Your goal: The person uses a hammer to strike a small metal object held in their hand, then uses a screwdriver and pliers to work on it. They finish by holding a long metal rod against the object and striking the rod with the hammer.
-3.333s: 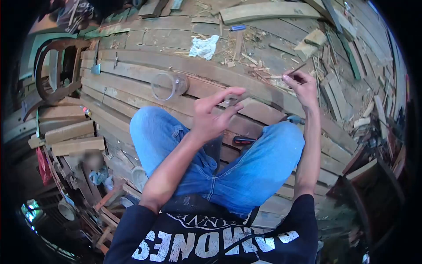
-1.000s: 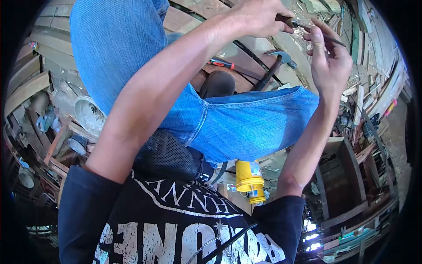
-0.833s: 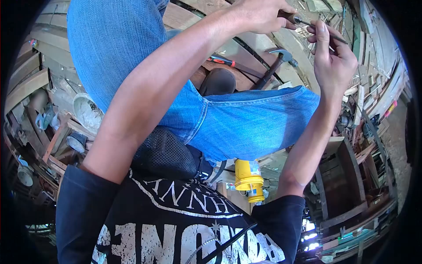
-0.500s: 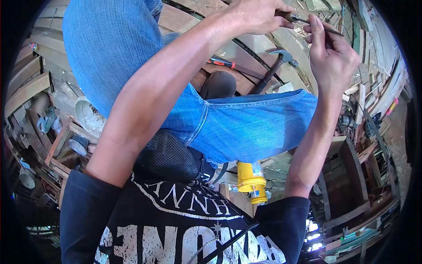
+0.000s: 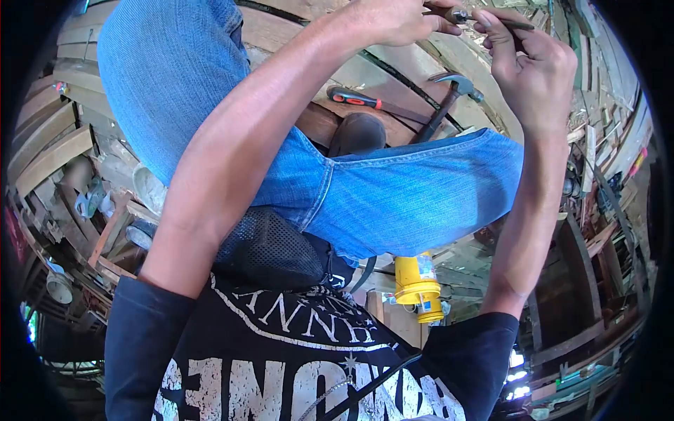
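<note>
My left hand [image 5: 397,21] is closed around the brown handle of a slim tool [image 5: 460,16] at the top of the view. The tool has a metal collar and a thin dark shaft pointing right. My right hand [image 5: 530,70] pinches that shaft between thumb and fingers. Its exact kind I cannot tell. Below the hands, a claw hammer [image 5: 444,109] rests on the boards, its head toward my right forearm. Beside it lies a tool with a black and red handle [image 5: 354,98] and a long flat dark blade, partly hidden behind the hammer.
My legs in blue jeans [image 5: 407,200] are folded across the middle. Yellow buckets [image 5: 418,288] stand near my right side. A whitish bucket [image 5: 149,189] is at the left. Scrap wood [image 5: 611,151] litters the right, and a wooden frame [image 5: 569,288] stands lower right.
Both hands still hold the slim tool, which sits slightly higher and further left in view. The surroundings, including buckets and hammer, have shifted a little as the camera moved.
</note>
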`<act>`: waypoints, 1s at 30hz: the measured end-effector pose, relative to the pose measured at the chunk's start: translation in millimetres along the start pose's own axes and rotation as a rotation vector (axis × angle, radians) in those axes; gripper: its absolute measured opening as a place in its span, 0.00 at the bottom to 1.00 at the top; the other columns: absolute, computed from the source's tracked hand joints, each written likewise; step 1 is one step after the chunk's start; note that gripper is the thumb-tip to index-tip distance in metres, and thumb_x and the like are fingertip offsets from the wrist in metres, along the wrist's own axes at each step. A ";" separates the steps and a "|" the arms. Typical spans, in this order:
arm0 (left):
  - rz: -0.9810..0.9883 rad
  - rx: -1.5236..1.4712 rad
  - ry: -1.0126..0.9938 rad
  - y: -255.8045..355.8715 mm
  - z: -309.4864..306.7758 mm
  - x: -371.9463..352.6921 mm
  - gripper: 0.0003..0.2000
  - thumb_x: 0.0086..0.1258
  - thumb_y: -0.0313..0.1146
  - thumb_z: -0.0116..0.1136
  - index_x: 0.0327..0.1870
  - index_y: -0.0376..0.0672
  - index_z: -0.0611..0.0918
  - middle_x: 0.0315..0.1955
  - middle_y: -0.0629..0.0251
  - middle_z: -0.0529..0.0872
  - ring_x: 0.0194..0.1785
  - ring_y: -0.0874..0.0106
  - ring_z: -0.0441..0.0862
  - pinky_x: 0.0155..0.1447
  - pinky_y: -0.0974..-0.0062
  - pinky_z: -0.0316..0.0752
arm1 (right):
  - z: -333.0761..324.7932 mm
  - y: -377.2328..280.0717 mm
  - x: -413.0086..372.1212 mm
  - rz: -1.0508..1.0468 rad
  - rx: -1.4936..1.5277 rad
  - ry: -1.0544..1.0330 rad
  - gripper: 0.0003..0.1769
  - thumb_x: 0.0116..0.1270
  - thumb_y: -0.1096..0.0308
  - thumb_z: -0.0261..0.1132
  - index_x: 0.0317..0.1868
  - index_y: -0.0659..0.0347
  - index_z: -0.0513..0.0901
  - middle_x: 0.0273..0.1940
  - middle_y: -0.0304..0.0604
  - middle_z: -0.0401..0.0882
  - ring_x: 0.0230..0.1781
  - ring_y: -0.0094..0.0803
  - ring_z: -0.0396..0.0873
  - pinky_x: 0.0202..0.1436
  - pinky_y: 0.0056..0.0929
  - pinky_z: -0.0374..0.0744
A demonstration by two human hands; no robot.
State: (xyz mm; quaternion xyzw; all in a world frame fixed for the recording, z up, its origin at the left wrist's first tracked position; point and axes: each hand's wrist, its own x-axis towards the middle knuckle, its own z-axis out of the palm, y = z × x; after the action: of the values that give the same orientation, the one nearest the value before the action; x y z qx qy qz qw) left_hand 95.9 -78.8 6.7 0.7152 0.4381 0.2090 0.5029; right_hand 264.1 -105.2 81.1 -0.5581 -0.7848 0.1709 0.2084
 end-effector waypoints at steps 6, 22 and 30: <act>-0.017 -0.052 0.008 -3.1 -5.5 3.3 0.13 0.59 0.32 0.65 0.47 0.47 0.85 0.22 0.56 0.83 0.25 0.73 0.78 0.33 0.72 0.73 | 1.2 -7.3 12.3 -0.160 -0.051 0.072 0.03 0.57 0.75 0.69 0.30 0.66 0.87 0.19 0.52 0.79 0.16 0.44 0.78 0.20 0.32 0.73; 0.006 -0.319 0.015 -15.6 -8.5 15.2 0.06 0.65 0.31 0.64 0.35 0.38 0.85 0.19 0.69 0.80 0.24 0.81 0.75 0.30 0.77 0.70 | 15.2 -1.7 30.6 0.053 0.050 0.221 0.07 0.56 0.75 0.67 0.22 0.70 0.83 0.17 0.57 0.75 0.17 0.50 0.77 0.20 0.37 0.73; -0.080 -0.271 -0.035 -18.4 -6.9 13.3 0.04 0.65 0.26 0.62 0.35 0.35 0.85 0.26 0.67 0.85 0.33 0.80 0.79 0.40 0.77 0.75 | 11.6 5.7 31.4 0.036 -0.034 0.060 0.10 0.53 0.75 0.64 0.18 0.72 0.79 0.17 0.60 0.75 0.20 0.55 0.78 0.24 0.41 0.76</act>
State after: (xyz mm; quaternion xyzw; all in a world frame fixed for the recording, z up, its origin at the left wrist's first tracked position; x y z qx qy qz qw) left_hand 90.1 -61.9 -8.9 0.6260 0.4252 0.2334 0.6106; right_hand 253.6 -74.1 72.6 -0.5806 -0.7707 0.1443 0.2193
